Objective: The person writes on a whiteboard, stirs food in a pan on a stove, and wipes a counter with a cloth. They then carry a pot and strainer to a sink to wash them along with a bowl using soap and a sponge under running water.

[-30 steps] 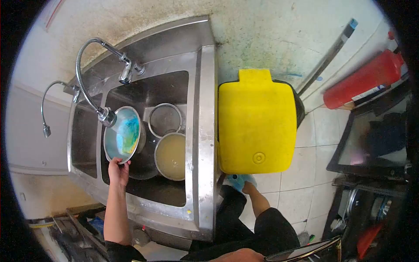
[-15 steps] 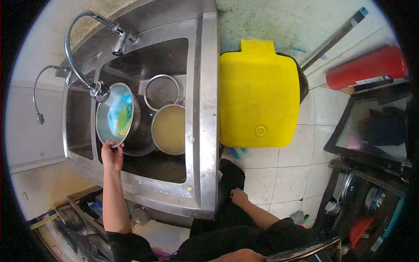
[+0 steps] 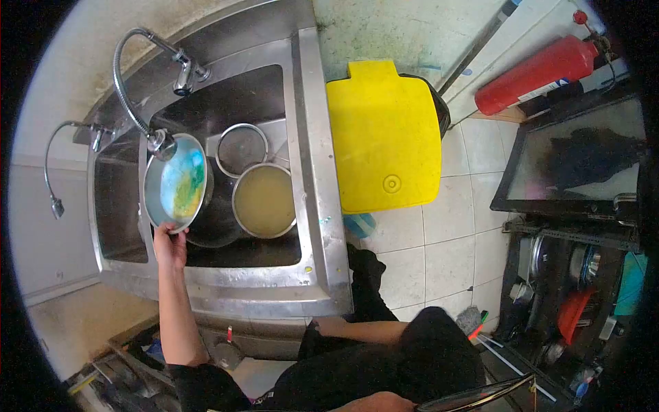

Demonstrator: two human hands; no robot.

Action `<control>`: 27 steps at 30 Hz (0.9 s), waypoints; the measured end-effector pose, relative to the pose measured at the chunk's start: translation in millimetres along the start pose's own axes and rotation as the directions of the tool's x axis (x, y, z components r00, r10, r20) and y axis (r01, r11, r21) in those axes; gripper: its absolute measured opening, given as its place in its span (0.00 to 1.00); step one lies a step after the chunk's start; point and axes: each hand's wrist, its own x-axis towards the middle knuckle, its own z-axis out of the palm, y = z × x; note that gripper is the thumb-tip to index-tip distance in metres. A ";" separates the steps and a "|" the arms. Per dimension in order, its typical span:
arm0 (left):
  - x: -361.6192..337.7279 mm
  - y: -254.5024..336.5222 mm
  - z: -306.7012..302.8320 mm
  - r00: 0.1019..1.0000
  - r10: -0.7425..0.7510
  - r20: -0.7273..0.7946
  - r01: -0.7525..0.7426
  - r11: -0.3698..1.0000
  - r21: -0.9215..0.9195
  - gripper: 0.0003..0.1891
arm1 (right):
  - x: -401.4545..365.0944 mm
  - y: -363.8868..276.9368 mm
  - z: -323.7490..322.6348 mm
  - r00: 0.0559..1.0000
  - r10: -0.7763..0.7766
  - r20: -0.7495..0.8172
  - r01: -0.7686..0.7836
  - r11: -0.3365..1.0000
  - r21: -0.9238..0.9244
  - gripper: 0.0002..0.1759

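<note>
From my remote seat, the weak point I see is the grip. My left hand [image 3: 169,244] pinches only the lower rim of the round metal dish [image 3: 175,190], which stands tilted on edge above the right basin of the sink [image 3: 314,206], its face smeared blue, green and yellow. A wet rim held at 1 spot could, I judge, twist or slip out of the fingers. If it does, the dish would drop onto the larger dark bowl [image 3: 213,230] under it, or knock the pot of murky liquid [image 3: 264,200] just beside it and slop that liquid around.

The spray head [image 3: 161,143] on its flexible hose hangs at the dish's upper edge, nearly touching. Water hitting the steep face could splash over the sink front toward my clothes and the floor tiles [image 3: 449,261].

An empty metal ring-shaped pan [image 3: 241,149] sits behind the pot, near enough to be struck too.

As for pose, the left arm reaches straight forward over the sink front, wrist raised, fingers closed on the dish rim with the thumb toward me. The right hand [image 3: 321,324] lies low by my lap, away from the sink; I cannot tell whether it is open or closed.
</note>
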 end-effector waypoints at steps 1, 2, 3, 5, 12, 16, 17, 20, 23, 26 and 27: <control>5.2 -1.1 -1.0 1.000 0.006 0.003 -0.006 1.000 0.003 0.04 | 10.8 9.0 14.1 1.000 -0.006 -0.004 0.006 1.000 0.001 0.15; 7.6 -2.5 -3.2 1.000 -0.017 0.003 0.017 1.000 -0.001 0.05 | 14.5 13.8 21.9 0.999 0.037 0.025 -0.037 0.999 0.014 0.15; 7.2 -3.3 -5.4 0.999 -0.040 -0.002 0.040 0.999 -0.005 0.07 | 17.3 19.9 27.4 0.995 0.079 0.059 -0.080 0.996 0.024 0.16; 0.6 -4.8 0.5 1.000 -0.015 -0.013 0.015 1.000 0.026 0.09 | 17.0 27.3 18.1 0.953 0.078 0.291 -0.015 0.977 -0.214 0.18; 3.4 -13.2 0.1 1.000 -0.020 -0.001 0.020 0.999 -0.030 0.21 | -1.8 33.2 2.5 0.932 0.012 0.363 0.042 0.989 -0.142 0.18; -21.6 -5.0 41.9 0.997 0.033 -0.074 -0.036 0.998 -0.050 0.20 | -18.4 29.8 -30.7 0.934 0.038 0.356 0.019 0.988 -0.156 0.18; -20.8 -6.6 39.9 0.998 0.008 -0.057 -0.011 0.999 -0.050 0.21 | -22.0 29.4 -37.3 0.939 0.051 0.340 0.005 0.987 -0.161 0.18; -15.8 -8.1 39.5 1.000 0.007 0.022 -0.006 0.998 -0.060 0.26 | -30.5 28.7 -62.7 0.958 0.085 0.276 -0.039 0.985 -0.170 0.18; -8.6 -11.1 42.8 0.997 0.011 0.072 -0.005 0.997 -0.081 0.27 | -42.1 23.8 -88.3 0.976 0.117 0.186 -0.089 0.984 -0.152 0.18; 7.6 -14.0 38.8 0.991 -0.042 0.123 0.047 0.998 -0.037 0.31 | -56.4 12.8 -108.0 0.983 0.149 0.108 -0.134 0.982 -0.136 0.18; 17.4 -16.1 34.0 0.984 -0.047 0.174 0.049 0.999 -0.009 0.32 | -63.3 7.1 -111.8 0.983 0.161 0.090 -0.148 0.980 -0.135 0.18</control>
